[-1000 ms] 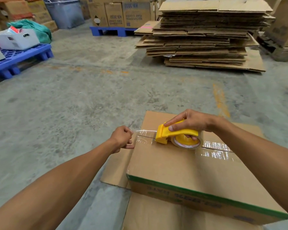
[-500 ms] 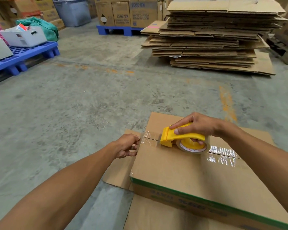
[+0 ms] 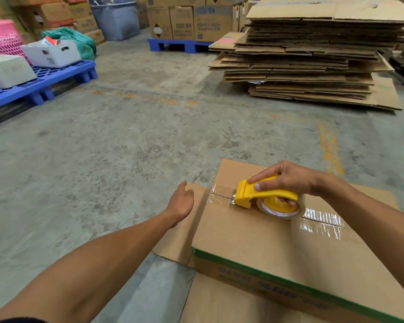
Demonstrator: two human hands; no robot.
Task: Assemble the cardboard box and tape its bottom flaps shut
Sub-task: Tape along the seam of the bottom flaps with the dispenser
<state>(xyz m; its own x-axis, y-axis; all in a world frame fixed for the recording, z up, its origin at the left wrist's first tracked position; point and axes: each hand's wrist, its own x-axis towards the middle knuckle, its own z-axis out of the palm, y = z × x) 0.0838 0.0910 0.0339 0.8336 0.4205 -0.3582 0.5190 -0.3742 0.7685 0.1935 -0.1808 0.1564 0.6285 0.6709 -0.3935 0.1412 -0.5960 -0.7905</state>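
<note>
A brown cardboard box (image 3: 261, 238) with a green stripe along its near edge stands on the floor, its closed flaps facing up. Clear tape (image 3: 322, 217) runs along the centre seam. My right hand (image 3: 287, 178) grips a yellow tape dispenser (image 3: 264, 198) with its front end resting on the seam near the box's left edge. My left hand (image 3: 181, 201) is open with relaxed fingers, beside the box's left edge where the tape end (image 3: 216, 194) folds over; whether it touches the tape I cannot tell.
Flat cardboard sheets (image 3: 196, 304) lie under and beside the box. A tall stack of flattened boxes (image 3: 313, 54) stands at the back right. A blue pallet (image 3: 44, 80) with white bins and a pink basket is at the left; more cartons on a second blue pallet (image 3: 177, 44) behind.
My left hand has let go of the tape end it was pinching and opened, sliding to the box's left side. The dispenser has stayed near the left end of the seam.
</note>
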